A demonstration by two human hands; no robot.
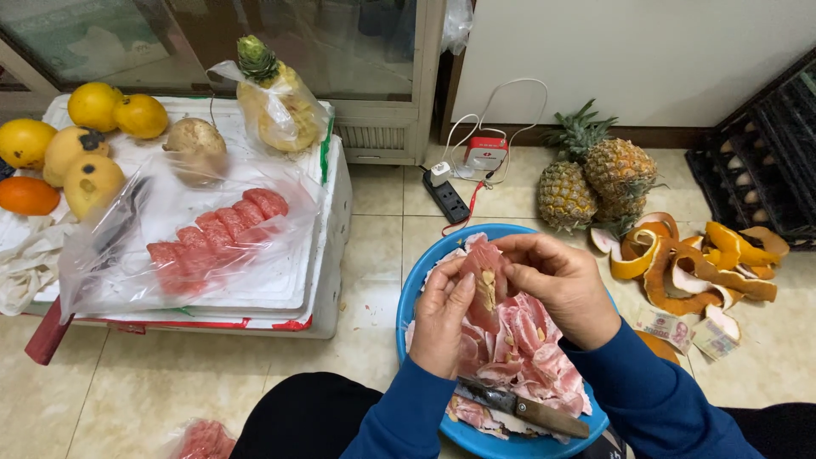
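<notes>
Head view: both hands, left hand (pixel 442 319) and right hand (pixel 557 285), have fingers pinching a pomelo segment (pixel 484 280); its flesh could tear, or slip into the blue basin (pixel 408 302) beside the knife (pixel 523 408).

- Fruit stall or shop back room, tiled floor (pixel 382 204).
- Glass-door fridge (pixel 340 51) far; foam box (pixel 323 212) left, whole fruit on top.
- Pineapples (pixel 595 178), peels (pixel 697 263) right.

Beige tiled floor (pixel 170 391) spreads under even light; a white wall (pixel 629 51) rises far right, a glass-fronted cabinet (pixel 340 51) far left, a dark crate (pixel 765 161) at the right edge.
</notes>
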